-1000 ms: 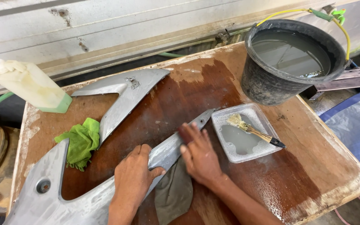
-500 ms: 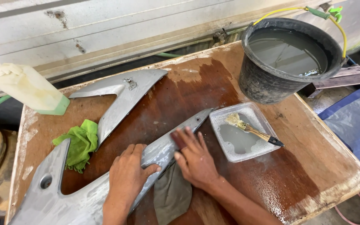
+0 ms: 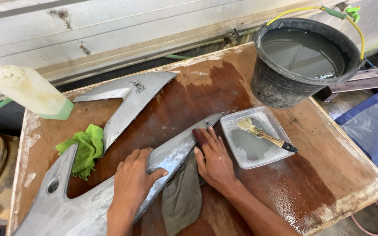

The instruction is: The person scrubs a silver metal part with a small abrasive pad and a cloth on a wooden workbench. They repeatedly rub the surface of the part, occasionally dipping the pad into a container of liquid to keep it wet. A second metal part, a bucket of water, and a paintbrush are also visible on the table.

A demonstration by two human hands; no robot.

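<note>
A wet grey plastic fairing panel [image 3: 110, 192] lies flat across the brown wooden table [image 3: 329, 175].

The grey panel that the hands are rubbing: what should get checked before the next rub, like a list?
1. Left hand presses the grey panel flat: ok.
2. Right hand has its fingers over a small dark red piece on the panel's edge: ok.
3. Grey cloth lies under the panel: ok.
4. Brush rests in the tray of soapy water, close by: ok.
5. Bucket stands upright with water in it: ok.
6. How smooth the panel is: cannot tell.
</note>
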